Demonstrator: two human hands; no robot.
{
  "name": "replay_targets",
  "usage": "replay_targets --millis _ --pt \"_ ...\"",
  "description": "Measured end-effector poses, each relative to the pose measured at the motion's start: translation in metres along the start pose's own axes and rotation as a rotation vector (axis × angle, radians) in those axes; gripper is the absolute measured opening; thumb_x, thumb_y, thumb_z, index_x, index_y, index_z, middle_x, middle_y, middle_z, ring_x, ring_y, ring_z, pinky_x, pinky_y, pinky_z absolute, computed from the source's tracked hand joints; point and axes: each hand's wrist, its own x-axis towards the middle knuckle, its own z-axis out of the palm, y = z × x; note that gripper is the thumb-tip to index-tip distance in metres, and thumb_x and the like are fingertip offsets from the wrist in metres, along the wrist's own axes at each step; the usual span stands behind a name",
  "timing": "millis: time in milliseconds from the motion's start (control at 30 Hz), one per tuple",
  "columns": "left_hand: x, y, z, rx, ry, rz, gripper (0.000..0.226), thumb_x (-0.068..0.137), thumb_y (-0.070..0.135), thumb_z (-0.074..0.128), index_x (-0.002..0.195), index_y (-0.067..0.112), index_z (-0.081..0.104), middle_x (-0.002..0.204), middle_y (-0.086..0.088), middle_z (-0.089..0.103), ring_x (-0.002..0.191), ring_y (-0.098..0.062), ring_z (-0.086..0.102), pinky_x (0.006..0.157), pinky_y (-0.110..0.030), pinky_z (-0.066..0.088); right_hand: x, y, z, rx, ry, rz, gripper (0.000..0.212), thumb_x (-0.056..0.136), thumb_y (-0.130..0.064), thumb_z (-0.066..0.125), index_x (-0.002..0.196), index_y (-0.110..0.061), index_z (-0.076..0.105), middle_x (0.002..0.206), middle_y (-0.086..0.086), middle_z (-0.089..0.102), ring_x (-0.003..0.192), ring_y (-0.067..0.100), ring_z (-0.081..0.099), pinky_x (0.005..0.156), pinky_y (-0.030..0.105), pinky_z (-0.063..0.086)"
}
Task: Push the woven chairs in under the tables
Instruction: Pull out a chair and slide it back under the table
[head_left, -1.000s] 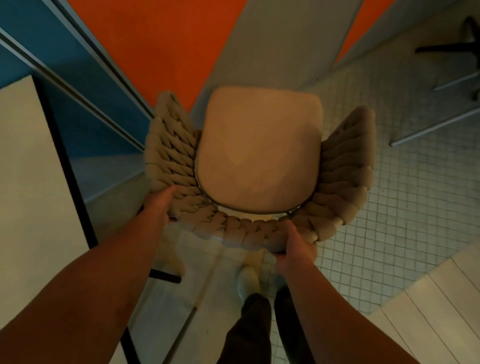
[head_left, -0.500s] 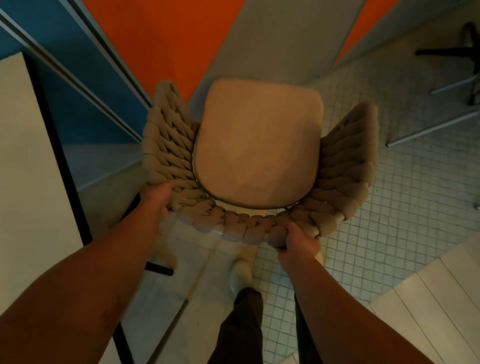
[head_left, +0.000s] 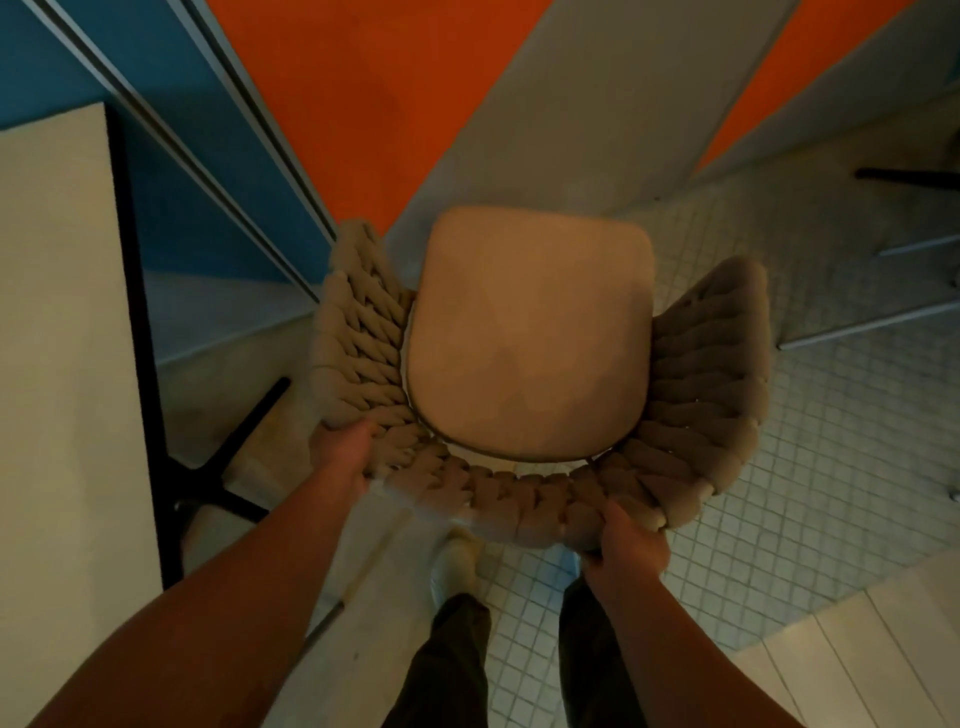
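Observation:
A beige woven chair (head_left: 530, 488) with a thick braided back and a tan seat cushion (head_left: 530, 338) stands right in front of me, seen from above. My left hand (head_left: 340, 457) grips the left rear corner of the braided back. My right hand (head_left: 623, 545) grips the back rim at the right rear. A cream table top with a dark edge (head_left: 52, 338) lies to the left, beside the chair and apart from it. The chair's legs are hidden under the seat.
The table's black base foot (head_left: 244, 436) runs across the floor between table and chair. A wall painted orange, grey and blue (head_left: 363, 104) rises just beyond the chair. Small white floor tiles (head_left: 831, 441) spread to the right, with other black furniture legs (head_left: 909, 176) at far right. My feet (head_left: 454, 566) stand behind the chair.
The chair and my hands have shifted a little toward the right and nearer to me in view. More of the table's black base shows now. Both hands keep their hold.

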Motion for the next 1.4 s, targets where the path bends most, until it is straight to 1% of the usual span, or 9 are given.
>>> replay_targets --millis 67,200,300,467,667,900,1167,1300,1400 --pt "-0.026 -0.004 0.006 -0.023 0.014 -0.030 0.085 0.051 0.028 0.081 0.132 0.012 0.064 0.125 -0.012 0.070 0.098 -0.035 0.071 0.077 -0.059 0.062 0.002 -0.006 -0.011 0.028 0.013 -0.008 0.058 0.084 -0.008 0.074 0.137 -0.019 0.052 0.127 0.011 0.061 0.108 0.036 0.062 0.078 0.049 0.056" --pt "-0.102 0.011 0.020 -0.036 0.073 -0.038 0.041 0.085 0.007 0.073 0.124 0.014 0.060 0.116 -0.008 0.064 0.082 -0.027 0.066 0.060 -0.033 0.055 0.008 -0.017 -0.029 0.011 -0.002 -0.062 0.059 0.084 -0.007 0.074 0.137 -0.018 0.052 0.127 0.011 0.061 0.104 0.037 0.063 0.082 0.053 0.055" --pt "-0.112 -0.007 0.027 -0.090 0.089 -0.039 0.055 0.085 0.006 0.072 0.139 0.008 0.058 0.130 -0.014 0.066 0.105 -0.038 0.068 0.075 -0.050 0.061 0.014 -0.028 -0.045 -0.020 -0.022 -0.093 0.054 0.087 -0.005 0.070 0.137 -0.015 0.052 0.119 0.011 0.060 0.099 0.033 0.061 0.085 0.048 0.053" --pt "-0.136 -0.032 0.028 -0.143 0.149 -0.112 0.062 0.081 0.003 0.078 0.139 0.011 0.057 0.123 -0.012 0.065 0.104 -0.038 0.068 0.082 -0.059 0.061 0.023 -0.046 -0.059 -0.047 -0.059 -0.138 0.048 0.086 -0.003 0.070 0.130 -0.013 0.057 0.117 0.015 0.064 0.096 0.034 0.063 0.087 0.053 0.054" --pt "-0.126 -0.051 0.017 -0.206 0.216 -0.160 0.045 0.072 0.002 0.081 0.108 0.021 0.063 0.120 -0.018 0.071 0.097 -0.039 0.071 0.082 -0.065 0.059 0.028 -0.059 -0.041 -0.117 -0.181 -0.170 0.040 0.085 0.003 0.068 0.121 -0.013 0.061 0.110 0.016 0.067 0.096 0.037 0.067 0.082 0.053 0.056" --pt "-0.116 -0.033 0.013 -0.279 0.261 -0.186 0.054 0.084 -0.003 0.071 0.135 0.008 0.058 0.122 -0.014 0.068 0.093 -0.035 0.069 0.069 -0.039 0.058 0.031 -0.067 -0.006 -0.164 -0.243 -0.206 0.050 0.083 0.002 0.072 0.130 -0.009 0.059 0.120 0.019 0.065 0.105 0.040 0.065 0.089 0.058 0.054" --pt "-0.105 -0.020 0.008 -0.289 0.215 -0.190 0.052 0.089 0.008 0.075 0.135 0.014 0.050 0.119 -0.010 0.061 0.097 -0.033 0.064 0.078 -0.043 0.055 0.039 -0.072 0.019 -0.233 -0.301 -0.185 0.052 0.083 -0.002 0.074 0.131 -0.012 0.057 0.118 0.013 0.065 0.099 0.034 0.066 0.069 0.040 0.055" --pt "-0.107 -0.014 0.005 -0.210 0.235 -0.149 0.050 0.087 0.020 0.080 0.128 0.016 0.050 0.122 -0.011 0.062 0.105 -0.036 0.065 0.087 -0.051 0.057 0.045 -0.070 0.023 -0.285 -0.266 -0.202 0.059 0.080 -0.013 0.078 0.133 -0.017 0.053 0.122 0.012 0.063 0.105 0.035 0.064 0.082 0.049 0.056" --pt "-0.119 -0.017 0.006 0.193 0.324 0.089 0.071 0.087 0.019 0.075 0.146 0.005 0.038 0.146 -0.023 0.051 0.129 -0.043 0.054 0.103 -0.055 0.051 0.039 -0.074 0.016 -0.519 -0.183 -0.440 0.088 0.069 -0.026 0.084 0.143 -0.012 0.038 0.134 0.015 0.055 0.116 0.035 0.059 0.093 0.046 0.052"
